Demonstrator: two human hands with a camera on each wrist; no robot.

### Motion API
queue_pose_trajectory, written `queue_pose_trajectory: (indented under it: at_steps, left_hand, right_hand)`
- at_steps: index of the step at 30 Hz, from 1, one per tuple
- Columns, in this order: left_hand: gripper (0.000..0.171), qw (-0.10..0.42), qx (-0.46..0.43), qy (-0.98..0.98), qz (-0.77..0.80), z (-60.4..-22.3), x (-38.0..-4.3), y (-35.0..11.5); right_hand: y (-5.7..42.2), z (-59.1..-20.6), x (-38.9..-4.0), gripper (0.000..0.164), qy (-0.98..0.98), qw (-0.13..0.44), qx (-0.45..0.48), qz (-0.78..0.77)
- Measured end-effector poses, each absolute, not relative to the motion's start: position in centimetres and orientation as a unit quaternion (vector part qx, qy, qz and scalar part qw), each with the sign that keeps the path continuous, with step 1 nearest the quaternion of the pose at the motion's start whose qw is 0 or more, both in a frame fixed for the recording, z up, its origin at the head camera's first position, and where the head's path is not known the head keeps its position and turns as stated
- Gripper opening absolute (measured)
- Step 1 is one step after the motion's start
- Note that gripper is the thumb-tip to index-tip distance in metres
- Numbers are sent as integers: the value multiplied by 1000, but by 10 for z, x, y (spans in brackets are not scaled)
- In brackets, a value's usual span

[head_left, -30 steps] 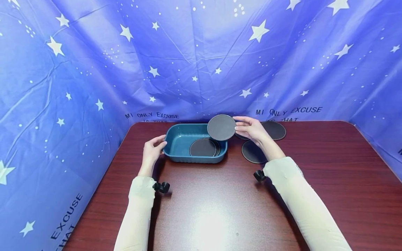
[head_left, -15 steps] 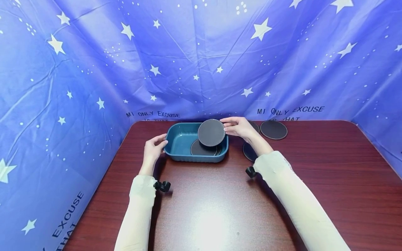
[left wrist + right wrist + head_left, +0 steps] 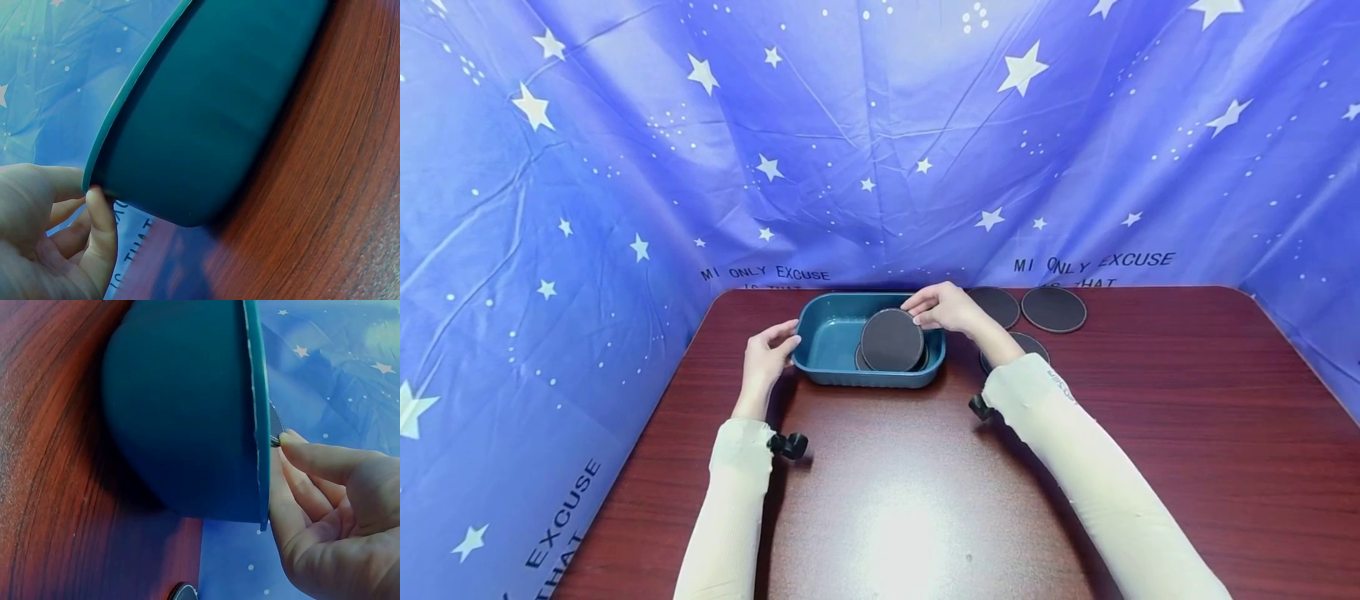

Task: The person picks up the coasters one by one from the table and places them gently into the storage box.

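A teal rectangular basin with rounded corners stands near the table's back edge. My left hand pinches its left rim between thumb and fingers, as the left wrist view shows from close by. At the right end, my right hand pinches the edge of a round dark coaster with stitching round its border. That coaster is tilted, partly down inside the basin, and overlaps other coasters lying on the bottom. In the right wrist view the basin's wall hides most of the held coaster.
Three more round coasters lie on the table right of the basin: one at the back, another beside it, and a third partly behind the right forearm. A star-printed blue curtain hangs behind the reddish wooden table.
My right hand has moved left and down, carrying the coaster from above the basin's right rim to inside it. The left hand keeps its hold on the rim.
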State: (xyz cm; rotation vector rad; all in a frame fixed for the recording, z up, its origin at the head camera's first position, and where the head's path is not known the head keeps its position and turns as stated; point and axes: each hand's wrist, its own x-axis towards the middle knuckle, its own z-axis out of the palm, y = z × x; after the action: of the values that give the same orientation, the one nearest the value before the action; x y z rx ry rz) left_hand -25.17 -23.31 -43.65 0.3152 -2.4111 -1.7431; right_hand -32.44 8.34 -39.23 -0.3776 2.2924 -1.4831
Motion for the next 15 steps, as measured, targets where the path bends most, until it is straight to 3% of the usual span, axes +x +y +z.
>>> queue_pose_trajectory:
  at_steps: [15]
  left_hand:
    - [36, 83, 109, -807, -575, -436, -252, -233]
  right_hand:
    - [67, -392, -326, 27, 867, 190, -171, -428]
